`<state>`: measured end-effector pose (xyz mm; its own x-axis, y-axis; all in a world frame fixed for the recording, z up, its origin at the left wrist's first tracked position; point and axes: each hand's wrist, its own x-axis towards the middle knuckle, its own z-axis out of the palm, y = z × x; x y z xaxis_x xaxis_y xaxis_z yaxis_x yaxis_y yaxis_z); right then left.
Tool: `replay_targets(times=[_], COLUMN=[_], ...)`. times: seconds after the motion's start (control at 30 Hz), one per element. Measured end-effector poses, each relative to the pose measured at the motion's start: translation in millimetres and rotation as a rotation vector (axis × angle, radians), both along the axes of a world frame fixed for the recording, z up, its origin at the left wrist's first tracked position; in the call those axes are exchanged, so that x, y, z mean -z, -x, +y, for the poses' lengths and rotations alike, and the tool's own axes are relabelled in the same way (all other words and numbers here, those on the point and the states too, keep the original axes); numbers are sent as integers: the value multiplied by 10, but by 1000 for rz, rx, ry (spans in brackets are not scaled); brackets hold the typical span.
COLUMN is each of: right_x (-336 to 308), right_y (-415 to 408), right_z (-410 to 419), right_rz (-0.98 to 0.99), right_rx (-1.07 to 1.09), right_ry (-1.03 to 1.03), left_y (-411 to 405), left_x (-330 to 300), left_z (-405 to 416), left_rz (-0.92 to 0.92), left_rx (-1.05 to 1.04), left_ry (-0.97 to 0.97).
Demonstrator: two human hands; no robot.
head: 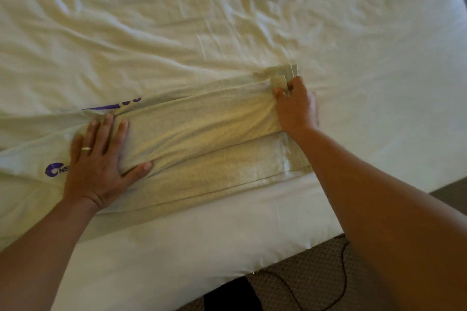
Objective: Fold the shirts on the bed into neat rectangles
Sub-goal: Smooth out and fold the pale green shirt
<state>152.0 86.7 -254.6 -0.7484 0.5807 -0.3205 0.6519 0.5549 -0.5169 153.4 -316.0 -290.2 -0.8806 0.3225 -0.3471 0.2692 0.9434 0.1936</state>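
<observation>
Pinching the shirt [202,131] hem, the right grip [294,106] is lying curled while the left grip [101,161], spread, is pressing its other end on the bed [379,58]; sides already folded into a long band, cross-folds remaining.

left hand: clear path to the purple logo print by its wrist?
Probably yes. The left hand lies flat, holding nothing, pressing the shirt, and the purple logo sits right beside it on the same cloth, partly under it. Nothing lies between them; the right hand is at the far end.
</observation>
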Motion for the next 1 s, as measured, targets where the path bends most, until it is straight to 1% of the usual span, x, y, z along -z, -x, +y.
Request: replay_targets(times=[0.03,0.1,0.13,0.17,0.2,0.23,0.27,0.4,0.5,0.57,0.63,0.73,0.8,0.83,0.9,1.0], right_x=[-30,-64,-64,-45,-1,69,128,249,202,113,24,-54,-34,-28,-24,21], right_y=[-38,-131,-179,-222,-271,-317,-355,-430,-399,-412,-450,-598,-687,-727,-774,-805], right_z=[-59,-230,-344,-457,-525,-534,-494,-270,-335,-509,-840,-1616,-2135,-2414,-2854,-3268], right_rz=[30,77,70,18,-57,-133,-182,-273,-312,-269,-152,159,299,332,333,269], right_rx=[-20,-187,-314,-461,-592,-675,-702,-696,-681,-621,-577,-679,-781,-840,-961,-1053], right_ry=[-113,-357,-397,-387,-365,-350,-352,-377,-409,-435,-415,-327,-259,-223,-189,-232], left_y=[-8,-19,-27,-32,-35,-37,-36,-32,-18,-12,-4,-33,-54,-48,16,174], left_x=[8,23,32,39,46,51,57,103,75,15,-27,-64,-79,-99,-120,-114], left_z=[2,17,19,15,14,9,5,-35,-45,-102,-268,-699,-1026,-1219,-1517,-1805], left_rz=[-2,9,14,18,20,22,24,29,22,49,154,341,410,413,383,351], left_rx=[-4,-9,-7,-6,-9,-13,-13,11,15,10,22,56,87,102,154,292], left_ry=[2,2,5,9,11,10,7,-18,-97,-198,-262,-201,-169,-161,-132,-85])
